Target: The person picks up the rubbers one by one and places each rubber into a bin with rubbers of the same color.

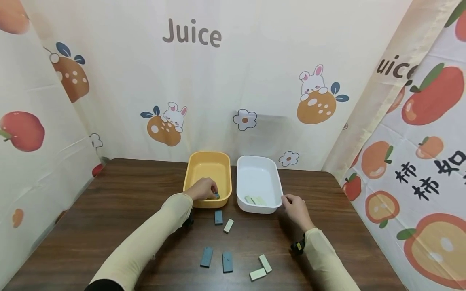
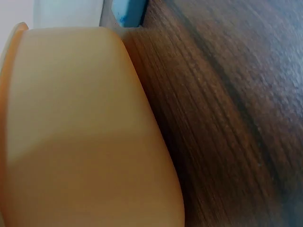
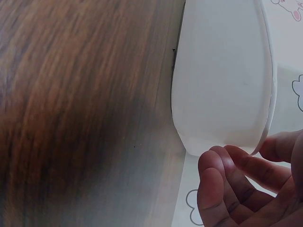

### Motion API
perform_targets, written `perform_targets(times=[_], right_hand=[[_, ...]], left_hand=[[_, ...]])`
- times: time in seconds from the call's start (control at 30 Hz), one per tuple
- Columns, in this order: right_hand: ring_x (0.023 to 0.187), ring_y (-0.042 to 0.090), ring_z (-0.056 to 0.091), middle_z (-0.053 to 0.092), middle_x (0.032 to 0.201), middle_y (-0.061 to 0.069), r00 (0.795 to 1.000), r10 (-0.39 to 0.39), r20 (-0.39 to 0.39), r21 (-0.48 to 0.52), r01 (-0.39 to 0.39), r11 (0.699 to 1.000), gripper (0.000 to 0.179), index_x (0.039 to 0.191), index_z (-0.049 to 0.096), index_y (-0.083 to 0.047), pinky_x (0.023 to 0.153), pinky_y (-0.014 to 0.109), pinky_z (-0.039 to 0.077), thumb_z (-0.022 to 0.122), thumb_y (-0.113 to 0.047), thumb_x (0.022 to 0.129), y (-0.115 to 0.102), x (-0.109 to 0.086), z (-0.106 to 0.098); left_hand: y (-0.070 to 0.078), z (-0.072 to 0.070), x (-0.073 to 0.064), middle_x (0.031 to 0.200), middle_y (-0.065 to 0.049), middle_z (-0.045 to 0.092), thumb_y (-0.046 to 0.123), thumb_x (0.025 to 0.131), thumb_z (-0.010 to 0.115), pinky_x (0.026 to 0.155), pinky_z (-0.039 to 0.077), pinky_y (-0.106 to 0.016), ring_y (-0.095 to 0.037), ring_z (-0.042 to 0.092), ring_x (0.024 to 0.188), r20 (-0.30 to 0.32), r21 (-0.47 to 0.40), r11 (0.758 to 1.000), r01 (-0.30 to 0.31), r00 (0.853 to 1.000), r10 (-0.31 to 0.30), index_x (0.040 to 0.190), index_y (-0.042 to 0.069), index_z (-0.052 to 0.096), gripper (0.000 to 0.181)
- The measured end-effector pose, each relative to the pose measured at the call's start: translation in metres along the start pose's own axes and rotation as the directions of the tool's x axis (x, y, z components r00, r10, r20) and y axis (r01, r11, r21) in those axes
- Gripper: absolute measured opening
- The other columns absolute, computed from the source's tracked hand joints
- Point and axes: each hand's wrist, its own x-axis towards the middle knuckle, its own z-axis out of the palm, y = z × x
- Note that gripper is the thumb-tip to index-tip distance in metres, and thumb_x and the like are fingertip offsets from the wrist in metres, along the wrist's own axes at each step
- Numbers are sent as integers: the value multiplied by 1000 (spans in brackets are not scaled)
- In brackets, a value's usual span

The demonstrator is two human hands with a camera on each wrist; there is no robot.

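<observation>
My left hand (image 1: 204, 188) reaches over the front of the yellow bin (image 1: 204, 204), pinching a small blue block (image 1: 217, 195) just inside it. In the left wrist view the bin's outer wall (image 2: 85, 113) fills much of the picture and the hand is out of sight. At the right front corner of the white bin (image 1: 258, 209), my right hand (image 1: 296, 210) pinches the rim between thumb and fingers, as the right wrist view also shows of the hand (image 3: 246, 189). Several pale blocks (image 1: 255, 200) lie in the white bin's near end.
On the dark wooden table (image 1: 145, 182), a blue block (image 1: 218, 217) and a pale block (image 1: 228, 226) lie before the bins. Closer to me are two blue blocks (image 1: 206, 257) and two pale blocks (image 1: 257, 274). A printed curtain (image 1: 255, 81) hangs behind the table.
</observation>
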Motion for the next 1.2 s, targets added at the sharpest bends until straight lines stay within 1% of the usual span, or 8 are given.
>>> perform_targets(times=[0.1, 0.2, 0.3, 0.43, 0.67, 0.87, 1.07, 1.2], right_hand=[[68, 16, 59, 67, 87, 14, 1000, 3, 4, 5, -3, 1000, 35, 112, 67, 3, 62, 28, 47, 46, -22, 101, 0, 0, 1], [69, 16, 59, 67, 87, 13, 1000, 7, 1, 7, -7, 1000, 35, 113, 68, 3, 62, 28, 48, 46, -22, 101, 0, 0, 1], [68, 16, 59, 67, 87, 13, 1000, 7, 5, 6, -7, 1000, 35, 113, 67, 3, 62, 28, 48, 47, -22, 101, -1, 0, 1], [68, 15, 60, 68, 87, 13, 1000, 2, 8, -1, -2, 1000, 35, 113, 67, 4, 63, 29, 50, 47, -22, 101, -2, 1, 0], [69, 16, 61, 68, 88, 15, 1000, -2, 17, -16, 3, 1000, 35, 113, 67, 4, 63, 30, 49, 47, -22, 100, -3, 2, -1], [71, 17, 60, 67, 86, 12, 1000, 7, 25, -19, -7, 1000, 35, 114, 67, 4, 64, 30, 49, 47, -22, 101, -1, 2, -1], [68, 17, 57, 66, 80, 16, 1000, 14, 28, -2, -14, 1000, 36, 117, 66, 4, 62, 28, 45, 47, -23, 101, -1, 4, -1], [68, 17, 57, 66, 82, 17, 1000, 16, 23, 3, -16, 1000, 36, 117, 66, 4, 62, 28, 45, 47, -22, 102, 0, 4, -2]], left_hand=[[0, -1, 0, 87, -1, 70, 11, 82, 76, 72, 53, -30, -14, 62, 79, 15, 1, 1000, 13, 1000, -13, 87, 10, 72, 6], [-1, 0, -1, 90, -2, 70, 12, 83, 74, 74, 52, -31, -14, 61, 80, -1, -22, 999, 32, 999, -32, 90, 10, 72, 7], [-1, 0, -4, 93, -2, 69, 14, 85, 72, 76, 52, -33, -15, 60, 82, -54, -32, 999, 38, 998, -40, 94, 10, 72, 9], [2, -4, -10, 95, -3, 70, 14, 89, 66, 79, 52, -35, -16, 61, 83, -144, -11, 1000, 19, 989, -21, 99, 8, 73, 13], [11, -14, -25, 98, -6, 70, 14, 92, 62, 78, 53, -38, -19, 62, 84, -235, -36, 999, 21, 971, -29, 104, 5, 73, 18], [11, -16, -43, 99, -5, 71, 14, 91, 63, 77, 53, -38, -19, 61, 84, -339, -80, 997, 21, 939, -47, 103, 6, 74, 18], [4, -19, -64, 100, -8, 71, 14, 91, 64, 83, 53, -43, -26, 64, 92, -452, -111, 994, -17, 891, -35, 102, 6, 74, 17], [-5, -20, -76, 100, -9, 70, 14, 91, 64, 80, 53, -43, -26, 64, 91, -502, -124, 992, -23, 864, -43, 104, 6, 73, 18]])
